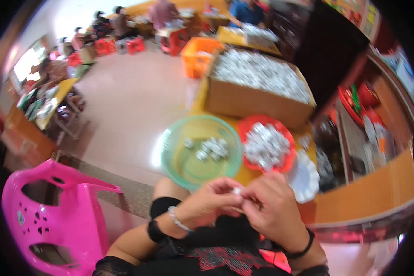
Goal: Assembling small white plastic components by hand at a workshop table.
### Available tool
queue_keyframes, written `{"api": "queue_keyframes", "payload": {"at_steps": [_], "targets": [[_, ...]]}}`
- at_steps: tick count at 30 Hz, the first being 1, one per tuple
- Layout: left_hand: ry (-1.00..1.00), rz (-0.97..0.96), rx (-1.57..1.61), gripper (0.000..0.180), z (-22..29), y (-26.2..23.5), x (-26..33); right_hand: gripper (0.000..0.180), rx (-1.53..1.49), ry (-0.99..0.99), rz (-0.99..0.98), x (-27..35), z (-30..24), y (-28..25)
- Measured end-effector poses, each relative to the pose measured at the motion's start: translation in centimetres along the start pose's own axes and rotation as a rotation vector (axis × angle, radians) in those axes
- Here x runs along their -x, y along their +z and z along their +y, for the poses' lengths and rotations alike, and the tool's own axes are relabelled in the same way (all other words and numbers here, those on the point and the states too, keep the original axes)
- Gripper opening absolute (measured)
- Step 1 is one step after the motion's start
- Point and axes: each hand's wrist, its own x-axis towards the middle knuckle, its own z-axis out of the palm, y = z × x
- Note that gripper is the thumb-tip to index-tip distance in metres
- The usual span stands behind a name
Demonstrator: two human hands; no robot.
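Note:
My left hand (212, 200) and my right hand (272, 202) meet in front of my body. Between the fingertips of both is a small white piece (236, 190), mostly covered and too small to name. Just beyond my left hand stands a green see-through plastic basket (177, 172) with several small silvery-white pieces (214, 148) in it. Past my right hand, a red bowl (287, 135) is heaped with shiny silvery pieces (265, 146). A white scalloped dish (303, 177) lies beside that bowl, partly hidden by my right hand.
A large cardboard box (253, 103) full of silvery pieces stands on the yellow table (246, 174). Behind it is an orange crate (195, 60). A pink plastic chair (73, 209) is at my left, a wooden shelf (368, 198) at my right. Other people sit at far tables.

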Motion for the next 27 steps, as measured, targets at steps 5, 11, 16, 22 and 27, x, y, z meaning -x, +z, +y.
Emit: {"api": "queue_keyframes", "payload": {"at_steps": [5,11,16,22,27], "targets": [[-0.009,-0.096,0.027,0.021,-1.1,-0.1,-0.7,0.005,-0.146,0.254,0.055,1.4,-1.2,0.3],[0.034,-0.049,-0.016,0.025,-2.2,-0.2,-1.1,0.003,-0.249,0.226,0.051,2.8,-0.1,1.3],[0.035,-0.054,-0.074,0.028,-1.6,1.1,-0.3,0.006,-0.118,0.132,0.028,3.1,0.7,1.2],[0.035,-0.066,-0.112,0.030,-2.3,0.9,-0.3,0.004,-0.497,0.390,-0.034,4.7,2.4,1.0],[0.010,-0.069,-0.148,0.030,-3.3,0.5,-0.3,0.004,-0.637,0.507,-0.093,5.1,1.3,0.6]]}}
